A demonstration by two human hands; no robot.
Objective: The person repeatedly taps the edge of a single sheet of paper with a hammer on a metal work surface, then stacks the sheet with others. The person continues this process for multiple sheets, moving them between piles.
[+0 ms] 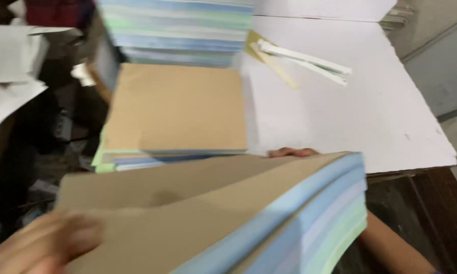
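At 6 o'clock, gripping a thick paper bundle (269, 218) from both ends, left hand (41, 246) clamped on the near corner, right hand (292, 152) curled over the far edge, probably keeping sheets squared.

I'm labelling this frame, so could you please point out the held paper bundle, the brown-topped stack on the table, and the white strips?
Held paper bundle (309, 223), head view, on its blue page edges.
Brown-topped stack (178, 106), head view, on its top sheet.
White strips (309, 63), head view, mid-length.

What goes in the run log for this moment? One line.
left hand: on brown cover | right hand: under paper stack | second stack: on table
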